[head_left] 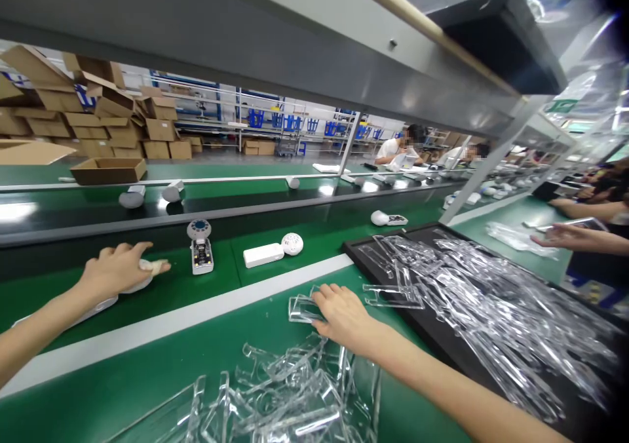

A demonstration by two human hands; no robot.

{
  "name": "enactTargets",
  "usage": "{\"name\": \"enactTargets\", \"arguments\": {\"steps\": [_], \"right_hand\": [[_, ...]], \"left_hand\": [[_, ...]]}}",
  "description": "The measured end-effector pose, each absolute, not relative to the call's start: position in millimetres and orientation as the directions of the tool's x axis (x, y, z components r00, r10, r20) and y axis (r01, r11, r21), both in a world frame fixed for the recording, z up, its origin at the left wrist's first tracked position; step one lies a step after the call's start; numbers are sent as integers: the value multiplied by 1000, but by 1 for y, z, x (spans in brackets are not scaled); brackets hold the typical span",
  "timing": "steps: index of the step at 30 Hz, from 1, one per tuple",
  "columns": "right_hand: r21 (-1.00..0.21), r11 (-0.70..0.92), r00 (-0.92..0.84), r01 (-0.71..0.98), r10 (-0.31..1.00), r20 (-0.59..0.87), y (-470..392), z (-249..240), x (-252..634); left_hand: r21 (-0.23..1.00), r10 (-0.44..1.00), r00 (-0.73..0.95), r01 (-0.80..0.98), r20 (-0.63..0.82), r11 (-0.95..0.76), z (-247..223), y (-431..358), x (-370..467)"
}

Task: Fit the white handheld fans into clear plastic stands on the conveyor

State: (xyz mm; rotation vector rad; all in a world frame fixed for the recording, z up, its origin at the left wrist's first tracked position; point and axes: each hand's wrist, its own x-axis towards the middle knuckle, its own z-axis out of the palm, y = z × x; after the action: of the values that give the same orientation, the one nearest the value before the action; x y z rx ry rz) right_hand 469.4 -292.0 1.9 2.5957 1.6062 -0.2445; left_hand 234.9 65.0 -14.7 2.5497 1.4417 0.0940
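Observation:
My left hand (114, 274) is over the moving-line side at the left, palm down with fingers spread. Under it lies a white device with a round head (138, 287); whether the fingers touch it is hard to tell. The thumb has a pale covering. My right hand (344, 317) pinches a clear plastic tray (301, 309) by its right end, above the green table. Between the hands, a device with exposed inner parts (201, 254) and a closed white device (264, 255) lie on the green belt. A heap of clear plastic trays (295, 397) sits nearest me.
A black tray (407, 325) at right carries many clear plastic trays. Another white device (388, 219) lies behind it. A metal shelf (275, 56) hangs low overhead, its post (466, 191) beside the tray. A co-worker's hand (563, 236) is at far right. Cardboard boxes (108, 171) stand behind.

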Motion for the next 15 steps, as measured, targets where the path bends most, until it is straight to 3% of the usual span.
{"name": "enactTargets", "arguments": {"steps": [3,7,9,15], "right_hand": [[52,-450,453,891,884,-114,-278,14,458],[64,-440,444,896,893,-74,-235,12,425],[64,-405,409,912,909,-78,-211,0,406],[91,-227,236,970,966,-106,-193,-9,397]], "left_hand": [[269,849,503,851,-164,-452,-37,70,206],[621,865,501,669,30,-408,-42,71,184],[761,852,521,533,50,-371,-30,72,175],[779,788,584,580,-194,-238,-4,76,162]]}}
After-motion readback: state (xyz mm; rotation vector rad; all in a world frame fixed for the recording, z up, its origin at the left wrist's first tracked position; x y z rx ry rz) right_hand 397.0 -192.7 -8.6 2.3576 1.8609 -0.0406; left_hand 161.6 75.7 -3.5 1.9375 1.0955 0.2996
